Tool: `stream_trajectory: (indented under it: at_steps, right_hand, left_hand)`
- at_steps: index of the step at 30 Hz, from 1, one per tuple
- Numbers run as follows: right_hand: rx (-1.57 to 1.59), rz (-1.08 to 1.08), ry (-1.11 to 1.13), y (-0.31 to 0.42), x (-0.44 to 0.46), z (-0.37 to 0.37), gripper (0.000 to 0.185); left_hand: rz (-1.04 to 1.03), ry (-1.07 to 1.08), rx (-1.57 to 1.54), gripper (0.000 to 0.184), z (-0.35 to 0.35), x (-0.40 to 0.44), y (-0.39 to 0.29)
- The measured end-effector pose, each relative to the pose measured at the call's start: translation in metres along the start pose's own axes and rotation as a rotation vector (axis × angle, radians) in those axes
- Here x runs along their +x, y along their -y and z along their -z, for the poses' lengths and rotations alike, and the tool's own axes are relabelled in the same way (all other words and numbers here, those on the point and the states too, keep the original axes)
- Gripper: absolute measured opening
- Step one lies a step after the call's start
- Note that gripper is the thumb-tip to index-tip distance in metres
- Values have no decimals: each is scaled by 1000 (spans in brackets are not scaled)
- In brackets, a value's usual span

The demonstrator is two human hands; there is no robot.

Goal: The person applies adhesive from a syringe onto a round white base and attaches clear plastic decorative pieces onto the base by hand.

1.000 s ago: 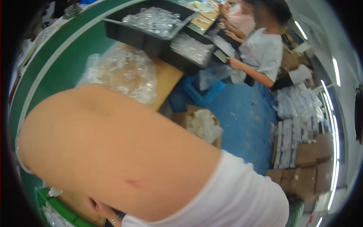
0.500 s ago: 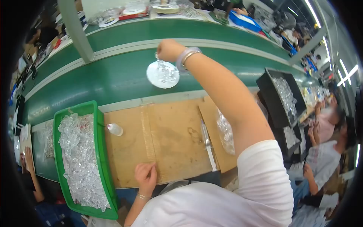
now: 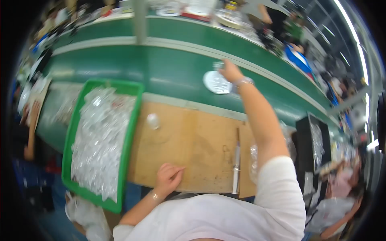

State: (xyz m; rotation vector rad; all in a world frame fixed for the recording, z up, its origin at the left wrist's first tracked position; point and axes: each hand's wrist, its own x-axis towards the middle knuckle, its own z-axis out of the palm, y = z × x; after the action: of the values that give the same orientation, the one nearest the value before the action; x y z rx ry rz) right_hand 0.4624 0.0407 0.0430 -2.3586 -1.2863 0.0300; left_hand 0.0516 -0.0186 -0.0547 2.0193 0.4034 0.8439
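Note:
My right hand [image 3: 232,71] reaches far forward over the green surface, its fingers pinched on a clear plastic piece [image 3: 218,65]. Just below it lies a round white plate [image 3: 211,83] with clear pieces on it. My left hand [image 3: 169,178] is by the near edge of the brown cardboard sheet [image 3: 201,140], thumb and fingers drawn together. Nothing shows at its fingertips, though motion blurs the picture. A small white bottle [image 3: 152,121] sits on the cardboard, beyond my left hand.
At left stands a green tray [image 3: 132,132] full of clear plastic pieces. A slim white-and-dark tool [image 3: 236,168] lies on the cardboard's right side, near clear bags under my right arm. Black bins [image 3: 303,140] and people are at right; another person's arm [image 3: 31,132] is at left.
The whole view has swung, so tray, cardboard and plate appear farther right. My right hand stays over the plate with clear plastic. The left hand remains near the cardboard's front edge.

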Motion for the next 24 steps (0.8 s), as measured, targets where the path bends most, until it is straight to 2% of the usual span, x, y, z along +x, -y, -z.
stream_trajectory:
  at_steps: [2, 5, 6, 8, 10, 12, 13, 15, 19, 21, 24]
  right_hand:
    - [-55, -10, 10, -5, -19, 9, 56]
    - [88, 128, -12, 0, -76, 30, 63]
    - [181, 97, 28, 7, -98, 37, 62]
    - [329, 60, 83, 19, -144, 50, 58]
    - [416, 61, 90, 28, -191, 59, 56]
    - [481, 50, 73, 37, -231, 67, 55]
    - [515, 33, 62, 43, -250, 72, 55]
    - [611, -15, 39, 50, -284, 78, 56]
    - [758, -79, -56, 46, -337, 79, 53]
    - [779, -62, -96, 43, -355, 74, 53]
    - [797, -80, -166, 41, -373, 64, 51]
  left_hand:
    - [-24, 82, -53, 13, 12, 0, -11]
    - [-79, 110, -26, 14, 53, 13, -67]
    - [-133, 149, 2, 15, 69, 19, -88]
    - [-148, 107, 267, 19, 105, 30, -99]
    - [-19, -13, 476, 24, 132, 37, -85]
    - [150, 29, 717, 27, 161, 46, -68]
    - [146, 19, 736, 27, 171, 48, -56]
    - [415, 68, 880, 35, 185, 50, -28]
    - [534, 226, 1009, 51, 182, 33, 38]
    - [540, 272, 976, 45, 184, 34, 57]
    - [587, 285, 927, 43, 184, 40, 40]
